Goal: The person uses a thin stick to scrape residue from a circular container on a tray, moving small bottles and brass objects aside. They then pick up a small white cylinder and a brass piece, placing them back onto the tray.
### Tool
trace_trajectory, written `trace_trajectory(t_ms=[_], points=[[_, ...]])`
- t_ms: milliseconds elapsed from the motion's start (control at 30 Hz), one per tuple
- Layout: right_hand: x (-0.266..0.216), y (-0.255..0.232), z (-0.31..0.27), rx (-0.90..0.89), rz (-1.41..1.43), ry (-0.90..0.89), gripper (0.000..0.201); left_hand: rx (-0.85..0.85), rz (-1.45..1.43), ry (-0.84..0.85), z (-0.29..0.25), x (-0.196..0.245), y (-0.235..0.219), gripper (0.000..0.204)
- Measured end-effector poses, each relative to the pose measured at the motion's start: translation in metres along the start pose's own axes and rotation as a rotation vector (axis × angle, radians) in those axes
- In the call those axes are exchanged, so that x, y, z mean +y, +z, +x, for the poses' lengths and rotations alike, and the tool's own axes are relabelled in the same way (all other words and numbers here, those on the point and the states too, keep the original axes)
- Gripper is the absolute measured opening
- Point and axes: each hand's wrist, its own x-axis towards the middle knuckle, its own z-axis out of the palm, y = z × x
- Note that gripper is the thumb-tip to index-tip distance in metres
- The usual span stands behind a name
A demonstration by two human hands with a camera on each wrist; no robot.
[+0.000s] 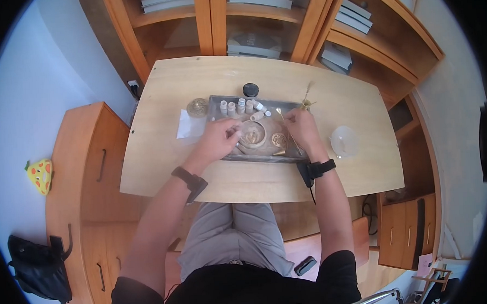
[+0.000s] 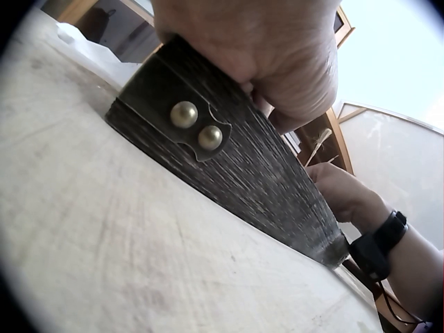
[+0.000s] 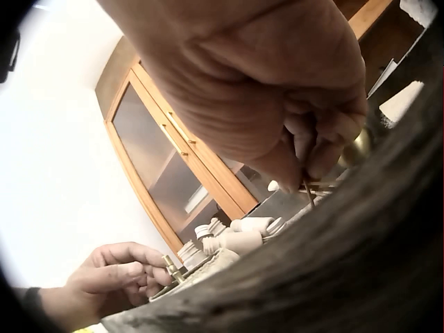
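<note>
My left hand is at the left rim of a round bowl of pale powder on a dark tray. In the right wrist view the left fingers are loosely bent beside a small brass piece; whether they touch it is unclear. At the tray's right side my right hand pinches a thin rod, its tip pointing down in the right wrist view. Just beyond this hand stands a brass holder with thin tools. A gold openwork disc and a small brass cone lie between the hands.
Small bottles stand and lie along the tray's back. Behind it is a round black container. White paper and a patterned round piece lie to the left, a translucent bowl to the right. Glass-door cabinets stand behind.
</note>
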Motion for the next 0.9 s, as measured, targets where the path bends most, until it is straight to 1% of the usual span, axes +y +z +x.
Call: trace_trajectory(t_ms=[133, 200, 300, 333, 533, 633, 733, 800, 900], points=[[0.005, -0.003, -0.001, 0.032, -0.017, -0.033, 0.013, -0.011, -0.001, -0.011, 0.0, 0.003, -0.002, 0.017], [0.004, -0.004, 0.001, 0.065, -0.001, -0.016, 0.012, -0.013, -0.014, -0.034, -0.001, 0.002, -0.001, 0.017], [0.002, -0.009, -0.005, 0.098, 0.012, -0.005, 0.013, 0.013, -0.054, 0.01, -0.001, -0.001, 0.001, 0.016], [0.0, -0.009, -0.005, 0.108, 0.015, -0.01, 0.013, 0.002, -0.042, 0.001, -0.001, -0.002, 0.001, 0.017], [0.002, -0.007, -0.007, 0.12, 0.086, -0.076, 0.024, -0.015, -0.014, -0.016, 0.0, 0.001, -0.001, 0.017], [-0.008, -0.019, -0.012, -0.074, -0.217, -0.009, 0.027, -0.018, -0.009, -0.024, 0.0, 0.002, -0.002, 0.017], [-0.007, -0.019, -0.014, -0.141, -0.274, -0.01, 0.027, -0.014, -0.009, -0.024, 0.0, 0.001, -0.002, 0.017], [-0.003, -0.016, -0.014, -0.149, -0.311, -0.04, 0.025, 0.006, -0.024, -0.013, 0.0, -0.001, 0.0, 0.016], [0.003, -0.01, -0.009, -0.163, -0.339, -0.064, 0.022, -0.01, -0.05, -0.045, -0.001, 0.0, -0.001, 0.015]])
